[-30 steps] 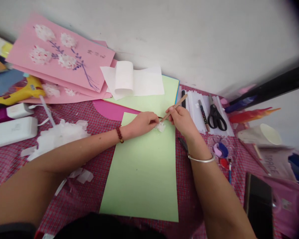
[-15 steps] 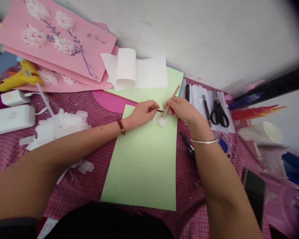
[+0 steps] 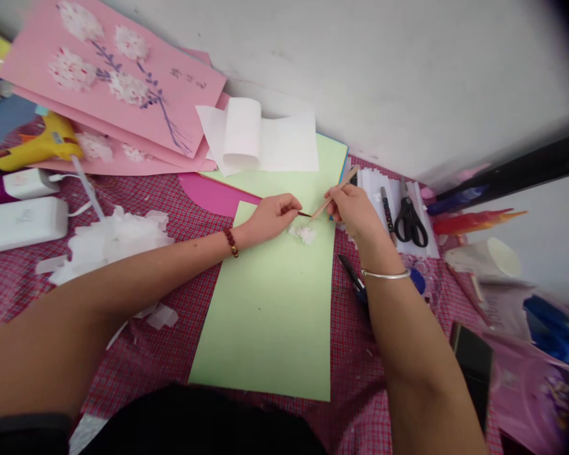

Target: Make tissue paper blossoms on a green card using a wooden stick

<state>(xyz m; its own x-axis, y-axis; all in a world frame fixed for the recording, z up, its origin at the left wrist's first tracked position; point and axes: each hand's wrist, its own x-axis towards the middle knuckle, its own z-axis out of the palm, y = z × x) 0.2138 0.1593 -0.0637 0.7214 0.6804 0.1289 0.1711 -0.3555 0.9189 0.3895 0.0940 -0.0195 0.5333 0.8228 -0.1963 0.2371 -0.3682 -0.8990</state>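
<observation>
A sheet of light green paper (image 3: 260,316) lies in front of me with a small crumpled white paper flower (image 3: 303,234) near its upper right. Just above the flower, my left hand (image 3: 279,213) pinches a thin dark red pointed piece (image 3: 304,215), too small to name. Between the fingers of my right hand (image 3: 352,205) is a wooden craft stick (image 3: 342,183), slanted with its lower end beside the tip of the red piece. I cannot tell whether the two tips touch.
Left of the sheet lie torn white paper pieces (image 3: 118,237), a yellow glue gun (image 3: 52,140) and a white power strip (image 3: 23,224). Pink flower pictures (image 3: 137,120) and a white paper roll (image 3: 243,131) are behind. Black scissors (image 3: 411,224) lie to the right.
My right hand has lifted the craft stick's lower end off the white flower, up to the tip of the dark red piece. The stick now slants more. My left hand keeps its pinch.
</observation>
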